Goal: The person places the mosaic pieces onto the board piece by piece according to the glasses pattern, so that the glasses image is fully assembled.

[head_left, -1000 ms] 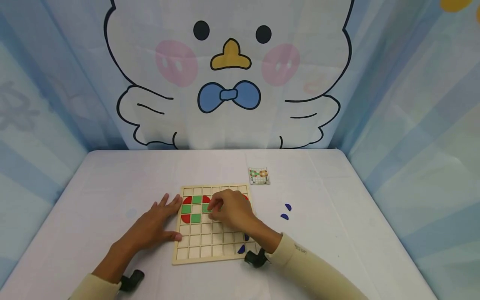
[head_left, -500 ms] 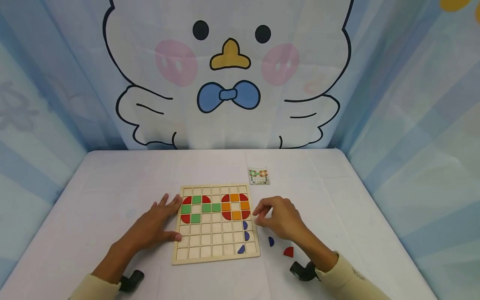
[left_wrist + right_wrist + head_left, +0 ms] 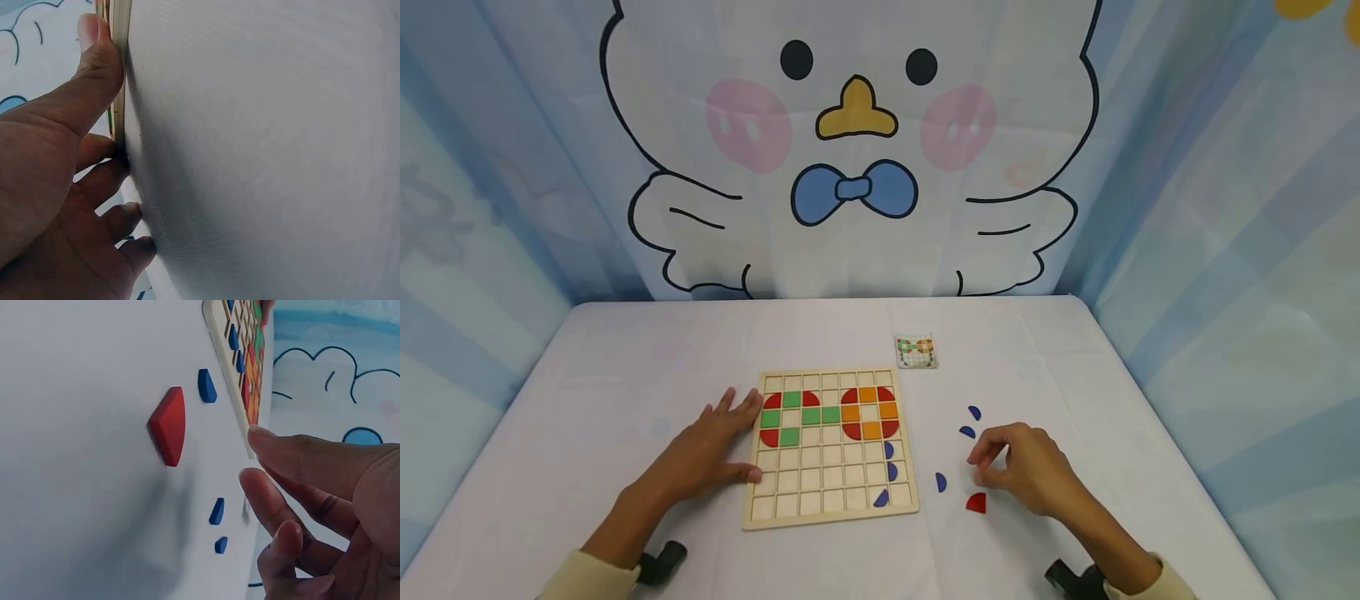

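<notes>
A wooden grid board (image 3: 832,479) lies on the table with red, green, orange and blue pieces set in its squares. Along its left edge rests my left hand (image 3: 715,446), fingers spread, thumb and fingertips touching the frame; the left wrist view shows the thumb (image 3: 100,62) against the board's side. Right of the board, my right hand (image 3: 1030,468) hovers above the table, holding nothing, with a gap between thumb and fingertips. Just below its fingertips is a red quarter-circle piece (image 3: 976,502). A blue half-round piece (image 3: 941,482) lies between that and the board.
Two more blue half-round pieces (image 3: 216,511) lie beyond the right hand's fingers. A small pattern card (image 3: 916,351) sits by the board's far right corner. A printed curtain (image 3: 857,250) hangs behind the table (image 3: 647,358).
My right hand has moved from over the board rightward to the loose pieces. A green square now shows in the board where that hand was. My left hand has stayed at the edge.
</notes>
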### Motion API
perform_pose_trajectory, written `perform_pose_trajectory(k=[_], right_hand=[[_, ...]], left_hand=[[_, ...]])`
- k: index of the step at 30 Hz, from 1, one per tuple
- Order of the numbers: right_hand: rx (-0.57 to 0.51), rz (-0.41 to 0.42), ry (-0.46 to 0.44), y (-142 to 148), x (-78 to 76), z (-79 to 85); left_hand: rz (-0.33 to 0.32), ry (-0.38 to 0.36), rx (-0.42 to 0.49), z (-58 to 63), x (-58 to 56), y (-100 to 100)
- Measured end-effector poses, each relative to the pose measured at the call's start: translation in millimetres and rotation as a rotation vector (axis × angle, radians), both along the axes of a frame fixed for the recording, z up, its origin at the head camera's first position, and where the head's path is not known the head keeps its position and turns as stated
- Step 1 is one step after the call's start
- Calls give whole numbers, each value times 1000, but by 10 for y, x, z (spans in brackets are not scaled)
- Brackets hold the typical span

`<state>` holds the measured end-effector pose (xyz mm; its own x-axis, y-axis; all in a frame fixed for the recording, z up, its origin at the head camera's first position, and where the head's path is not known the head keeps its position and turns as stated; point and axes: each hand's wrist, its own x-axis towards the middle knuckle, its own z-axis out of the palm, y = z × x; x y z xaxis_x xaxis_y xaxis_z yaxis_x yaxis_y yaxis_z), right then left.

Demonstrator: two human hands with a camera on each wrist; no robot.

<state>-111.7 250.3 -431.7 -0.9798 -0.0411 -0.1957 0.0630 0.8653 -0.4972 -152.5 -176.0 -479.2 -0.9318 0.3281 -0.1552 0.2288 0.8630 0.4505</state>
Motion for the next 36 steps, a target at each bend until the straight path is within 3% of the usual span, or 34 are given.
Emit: perform_pose_trajectory(k=[7, 16, 20, 26, 31, 36], right_hand=[[81, 57, -44, 6, 108, -134], [113, 93, -18, 4, 148, -189], [74, 111, -14, 18, 141, -174], [-77, 202, 52, -44, 57, -140], [-148, 242, 61, -236, -26, -122], [-188, 227, 66, -491, -103, -109]], left_hand=[[0, 1, 5, -7, -3, 0], [2, 3, 13, -6, 4, -10], [0, 3, 20, -6, 4, -15], [-4, 4, 22, -15, 4, -24], [-7, 10, 12, -19, 3, -26], [-14, 15, 9, -21, -4, -28]])
